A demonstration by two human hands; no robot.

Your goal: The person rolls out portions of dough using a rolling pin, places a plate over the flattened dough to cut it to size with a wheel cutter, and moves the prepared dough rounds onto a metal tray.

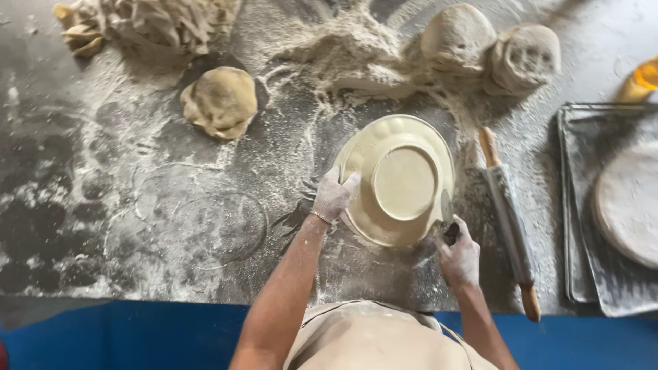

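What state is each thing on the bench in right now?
Plate: upside down on the floured table.
Left hand: floured, pressing the plate's rim.
Right hand: floured, gripping a small dark tool at the plate's edge.
Rolling pin: lying idle, floured.
Dough disc: flat, untouched.
Dough balls: two, unrolled.
Tray: holds a round sheet.

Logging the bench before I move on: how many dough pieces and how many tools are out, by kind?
Dough balls: 2
Flattened dough rounds: 2
Heaps of dough trimmings: 1
Upturned plates: 1
Rolling pins: 1
Metal trays: 1
Total: 8
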